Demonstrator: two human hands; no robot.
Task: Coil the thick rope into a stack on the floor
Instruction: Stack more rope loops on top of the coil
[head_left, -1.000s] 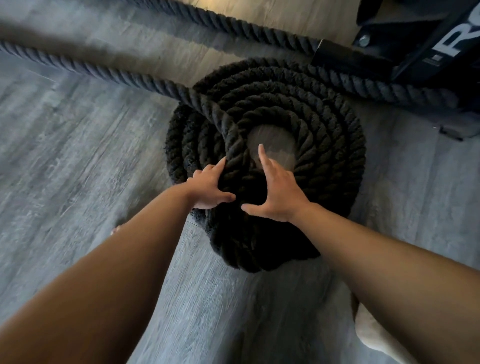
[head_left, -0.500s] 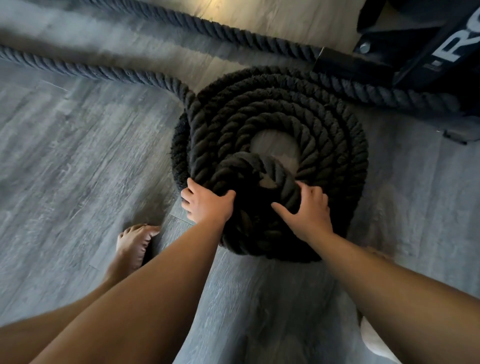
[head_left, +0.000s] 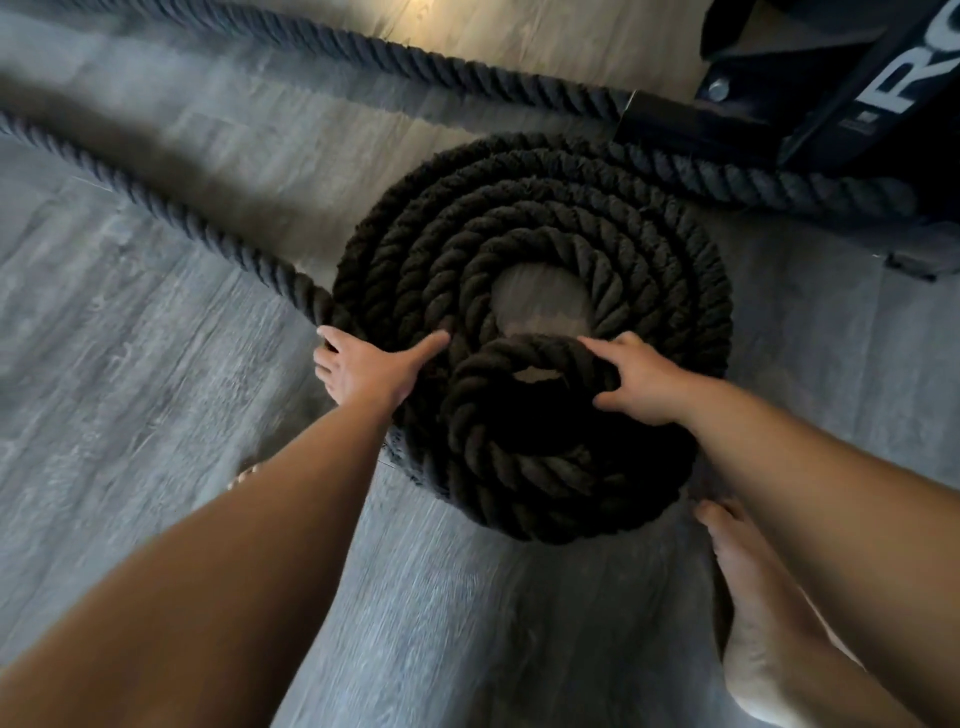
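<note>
Sliding apart, left hand has gone to the stack's left flank, right hand onto the top loop.
Bare right foot nearest on the grey wood-plank floor; just ahead, the left cups the outer edge and the right curls over the small loop of thick black twisted rope. Seating this turn, I reckon; next, haul in the slack trailing far left.
</note>
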